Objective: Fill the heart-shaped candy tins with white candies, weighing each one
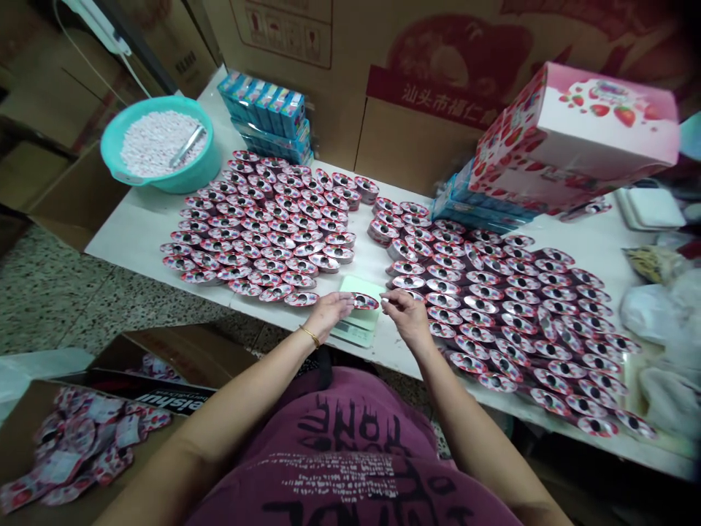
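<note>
My left hand (333,308) has its fingers closed at the left end of an oval, red-and-white printed packet (366,301) with a dark hole in its top. That packet is over a pale green scale (355,336) at the table's front edge. Just right of it, my right hand (408,313) pinches thumb and finger together; a tiny pale bit may be at the tips, too small to name. Close by on either side stand rows of the same packets, a left group (263,239) and a right group (482,302).
A turquoise basin (208,164) of small white pieces, with a metal scoop (187,146), stands at the back left. Blue boxes (268,109) and a pink strawberry-printed box (607,146) line the back. Low at left, a carton holds loose packets (87,446). Plastic bags (651,310) lie at right.
</note>
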Demonstrator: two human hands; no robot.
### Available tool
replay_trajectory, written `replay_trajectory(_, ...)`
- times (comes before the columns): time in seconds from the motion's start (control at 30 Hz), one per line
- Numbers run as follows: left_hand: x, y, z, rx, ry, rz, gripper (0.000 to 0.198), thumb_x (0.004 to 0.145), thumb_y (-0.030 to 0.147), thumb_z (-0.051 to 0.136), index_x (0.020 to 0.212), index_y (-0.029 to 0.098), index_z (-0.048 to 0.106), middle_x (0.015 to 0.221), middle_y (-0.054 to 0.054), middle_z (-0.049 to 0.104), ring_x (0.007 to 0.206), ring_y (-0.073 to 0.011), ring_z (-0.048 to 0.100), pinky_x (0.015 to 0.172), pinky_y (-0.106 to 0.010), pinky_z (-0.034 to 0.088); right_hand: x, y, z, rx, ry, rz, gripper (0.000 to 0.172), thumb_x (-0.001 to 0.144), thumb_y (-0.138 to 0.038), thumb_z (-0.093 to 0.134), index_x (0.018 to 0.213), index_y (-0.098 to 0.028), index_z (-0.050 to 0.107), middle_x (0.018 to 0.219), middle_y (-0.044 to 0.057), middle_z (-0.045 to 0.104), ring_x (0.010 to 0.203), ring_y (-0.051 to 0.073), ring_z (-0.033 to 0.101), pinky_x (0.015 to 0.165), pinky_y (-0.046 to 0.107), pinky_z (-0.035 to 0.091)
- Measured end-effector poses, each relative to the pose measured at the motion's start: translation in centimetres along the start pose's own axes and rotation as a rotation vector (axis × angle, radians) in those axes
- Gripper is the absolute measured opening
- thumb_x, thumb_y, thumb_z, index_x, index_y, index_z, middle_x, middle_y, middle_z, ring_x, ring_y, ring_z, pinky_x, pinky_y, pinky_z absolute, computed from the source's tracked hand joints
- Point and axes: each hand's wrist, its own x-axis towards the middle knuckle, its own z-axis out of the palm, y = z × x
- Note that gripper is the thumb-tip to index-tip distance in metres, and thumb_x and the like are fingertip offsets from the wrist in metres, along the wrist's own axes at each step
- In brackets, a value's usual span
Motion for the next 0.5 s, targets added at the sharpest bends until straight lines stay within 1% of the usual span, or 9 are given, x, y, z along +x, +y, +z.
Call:
replay_trajectory(0.07,0.2,0.1,0.7,-0.007,-0.013,0.006,0.015,0.064,0.007,0.058,0.078,0.01,0.061,0.076,-0.009,0.064,0.071,-0.0123,0.057,0.076,-0.028,0.041,0.0,-0.3,0.3,-0.041,-0.011,-0.033,0.017,0.07,-0.028,0.056,0.082,-0.017,0.063,0.076,0.003,0.057,0.064,0.011,0.052,0.055,0.023,0.043)
replay_trajectory(0.13,0.2,0.3,1.0,-0.032,-0.004,0.043,0.016,0.064,0.007,0.058,0.08,0.01,0.06,0.076,-0.008,0.064,0.073,-0.0125,0.057,0.076,-0.028,0.041,0.3,-0.6,0.9,-0.096,-0.041,-0.084,0.015,0.072,-0.024,0.053,0.082,-0.018,0.063,0.077,0.003,0.058,0.067,0.012,0.052,0.059,0.023,0.043)
replay_trajectory(0.23,-0.1,0.7,0.2,-0.071,0.059,0.104,0.018,0.064,0.007,0.058,0.082,0.011,0.06,0.078,-0.008,0.064,0.075,-0.0127,0.058,0.077,-0.028,0.041,0.8,-0.7,2.1,-0.202,-0.108,-0.178,0.015,0.072,-0.017,0.051,0.082,-0.018,0.063,0.078,0.004,0.058,0.07,0.012,0.053,0.066,0.025,0.044)
replay_trajectory(0.3,-0.6,1.0,-1.0,-0.073,0.1,0.119,0.018,0.064,0.008,0.058,0.082,0.011,0.06,0.078,-0.008,0.064,0.075,-0.0132,0.058,0.077,-0.028,0.042,1.1,-0.6,2.7,-0.281,-0.159,-0.231,0.018,0.072,-0.014,0.05,0.083,-0.019,0.063,0.08,0.004,0.059,0.074,0.014,0.054,0.071,0.027,0.044)
replay_trajectory(0.37,-1.4,1.3,-2.5,-0.076,0.12,0.133,0.019,0.065,0.01,0.059,0.084,0.011,0.06,0.081,-0.01,0.064,0.077,-0.0144,0.059,0.077,-0.029,0.043,1.2,-0.5,2.7,-0.351,-0.186,-0.274,0.021,0.073,-0.012,0.047,0.085,-0.019,0.062,0.084,0.005,0.059,0.08,0.015,0.054,0.074,0.028,0.043)
replay_trajectory(0.47,-2.9,1.8,-5.1,-0.093,0.144,0.157,0.021,0.065,0.012,0.059,0.087,0.01,0.059,0.087,-0.012,0.064,0.082,-0.0166,0.059,0.079,-0.03,0.043,1.2,-0.3,1.7,-0.39,-0.184,-0.299,0.024,0.074,-0.011,0.044,0.088,-0.019,0.062,0.086,0.005,0.06,0.082,0.016,0.055,0.075,0.029,0.043)
replay_trajectory(0.5,-3.3,2.0,-6.2,-0.104,0.175,0.165,0.022,0.065,0.011,0.059,0.087,0.01,0.059,0.087,-0.012,0.064,0.083,-0.0168,0.059,0.079,-0.029,0.044,1.2,-0.3,1.1,-0.385,-0.174,-0.302,0.024,0.074,-0.011,0.044,0.087,-0.02,0.061,0.085,0.005,0.06,0.081,0.015,0.055,0.075,0.029,0.044)
